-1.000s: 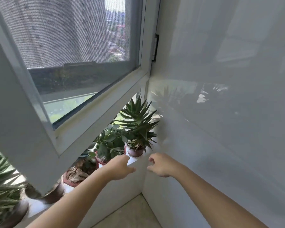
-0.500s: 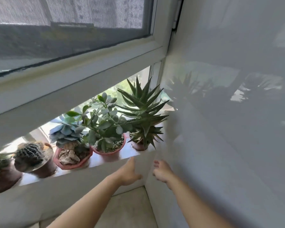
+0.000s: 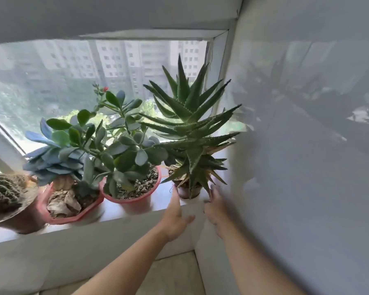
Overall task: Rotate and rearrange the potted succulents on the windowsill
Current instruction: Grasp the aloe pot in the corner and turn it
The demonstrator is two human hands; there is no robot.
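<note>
1. Nearest, your two bare forearms reach up from the bottom edge over the tiled floor toward the corner of the windowsill.
2. Your left hand is at the sill's front edge, its fingers spread wide and holding nothing; the longest fingertip points up beside the small dark pot, and motion blur keeps you from telling whether it touches.
3. Your right hand is on the other side of that pot, against the white side wall, fingers open and empty, blurred.
4. Between your hands stands the small dark pot with the spiky aloe, at the far right end of the sill, in the corner.
5. Just left of it, a round pink pot holds a jade plant in gravelly soil.
6. Further left, an angular pink pot carries a blue-grey rosette succulent above dry leaves.
7. At the left edge, a ribbed cactus sits in a dark pot, partly cut off.
8. Beyond the plants, the window pane shows tall apartment blocks and trees.
</note>
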